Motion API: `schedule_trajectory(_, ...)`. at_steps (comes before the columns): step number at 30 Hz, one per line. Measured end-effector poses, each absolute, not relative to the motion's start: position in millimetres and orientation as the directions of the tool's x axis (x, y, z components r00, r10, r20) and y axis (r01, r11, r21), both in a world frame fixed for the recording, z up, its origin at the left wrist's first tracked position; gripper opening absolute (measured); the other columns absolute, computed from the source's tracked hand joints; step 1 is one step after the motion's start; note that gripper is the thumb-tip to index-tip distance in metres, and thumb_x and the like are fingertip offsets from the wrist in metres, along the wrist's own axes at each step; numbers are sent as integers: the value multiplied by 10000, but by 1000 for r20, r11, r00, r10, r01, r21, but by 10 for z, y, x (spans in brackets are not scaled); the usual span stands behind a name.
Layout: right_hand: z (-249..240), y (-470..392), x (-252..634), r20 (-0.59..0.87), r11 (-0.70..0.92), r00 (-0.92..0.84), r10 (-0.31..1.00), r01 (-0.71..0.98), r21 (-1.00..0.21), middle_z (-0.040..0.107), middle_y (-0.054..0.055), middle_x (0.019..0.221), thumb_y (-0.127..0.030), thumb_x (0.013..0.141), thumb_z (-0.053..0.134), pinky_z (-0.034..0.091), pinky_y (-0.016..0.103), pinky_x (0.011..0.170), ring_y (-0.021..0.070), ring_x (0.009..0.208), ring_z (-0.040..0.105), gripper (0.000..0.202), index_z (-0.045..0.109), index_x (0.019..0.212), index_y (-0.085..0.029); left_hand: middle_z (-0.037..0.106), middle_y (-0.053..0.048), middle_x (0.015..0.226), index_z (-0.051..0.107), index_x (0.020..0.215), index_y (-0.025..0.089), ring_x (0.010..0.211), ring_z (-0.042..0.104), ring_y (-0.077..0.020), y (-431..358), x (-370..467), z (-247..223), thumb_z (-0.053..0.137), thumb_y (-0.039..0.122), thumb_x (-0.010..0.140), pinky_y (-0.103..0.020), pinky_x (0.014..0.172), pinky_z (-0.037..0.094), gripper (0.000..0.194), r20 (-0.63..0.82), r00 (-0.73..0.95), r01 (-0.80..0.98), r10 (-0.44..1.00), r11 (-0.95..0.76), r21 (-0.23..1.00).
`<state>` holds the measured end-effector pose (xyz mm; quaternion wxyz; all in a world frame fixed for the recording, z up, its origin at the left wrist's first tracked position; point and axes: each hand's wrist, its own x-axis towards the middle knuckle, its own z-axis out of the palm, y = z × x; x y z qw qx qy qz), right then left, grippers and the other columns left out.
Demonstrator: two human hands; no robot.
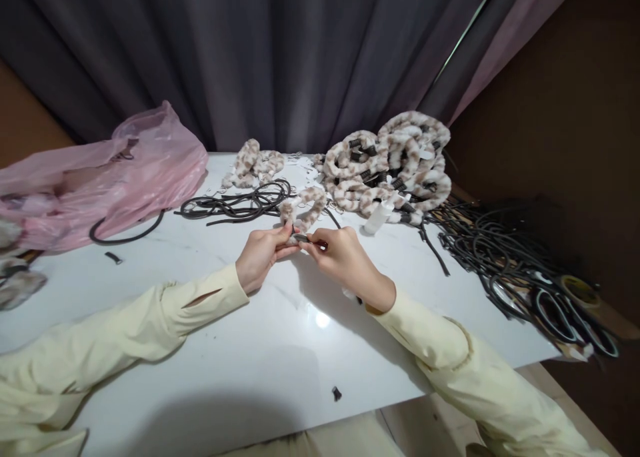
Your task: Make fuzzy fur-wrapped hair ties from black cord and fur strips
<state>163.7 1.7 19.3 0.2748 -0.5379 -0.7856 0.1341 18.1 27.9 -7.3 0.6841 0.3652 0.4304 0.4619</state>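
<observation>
A fuzzy white-and-brown plush loop is held up just over the middle of the white table. My left hand grips its lower part between thumb and fingers. Close against it, my right hand is closed, fingertips pinching a dark piece of cord at the loop's lower end. My fingers partly cover where the cord meets the plush. Behind my left hand lies a bundle of black cords. A small translucent white bottle stands beyond my right hand.
A pink plastic bag lies at the left. Several similar plush loops are piled at the back right, with others at the back. Tangled black cords spread along the right edge. A small black piece lies near the front edge.
</observation>
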Motion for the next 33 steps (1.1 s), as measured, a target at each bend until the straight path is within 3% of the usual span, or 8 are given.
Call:
schedule_trajectory(6, 171, 62, 1593, 305, 405, -290, 907, 799, -445, 550, 10, 528, -163, 791, 527, 229, 226, 494, 85, 447, 356, 172, 579, 628, -148, 688, -88, 844, 672, 768, 84, 796, 645, -147, 293, 165, -74, 595, 250, 807, -306, 871, 489, 186, -233, 199, -351, 952, 292, 890)
schedule_trajectory(12, 280, 46, 1704, 278, 393, -287, 917, 766, -508, 468, -31, 460, -190, 746, 587, 234, 200, 463, 72, 437, 346, 180, 555, 573, -148, 698, -108, 849, 671, 834, 90, 797, 656, -172, 331, 138, -54, 614, 291, 792, -326, 848, 495, 214, -270, 289, -317, 919, 358, 878)
schedule_trajectory(21, 213, 33, 1719, 301, 369, -241, 923, 776, -511, 463, -39, 464, -187, 732, 588, 233, 201, 461, 73, 428, 345, 139, 531, 608, -158, 701, -118, 893, 670, 845, 81, 790, 665, -169, 329, 134, -35, 553, 255, 833, -290, 799, 519, 209, -294, 307, -303, 905, 386, 871)
schedule_trajectory(33, 184, -14, 1666, 289, 360, -238, 927, 783, -508, 499, -18, 523, -176, 767, 546, 236, 212, 491, 88, 465, 390, 114, 520, 657, -162, 693, -124, 930, 670, 867, 78, 859, 651, -180, 322, 137, -68, 539, 253, 849, -332, 873, 503, 219, -262, 333, -327, 906, 372, 869)
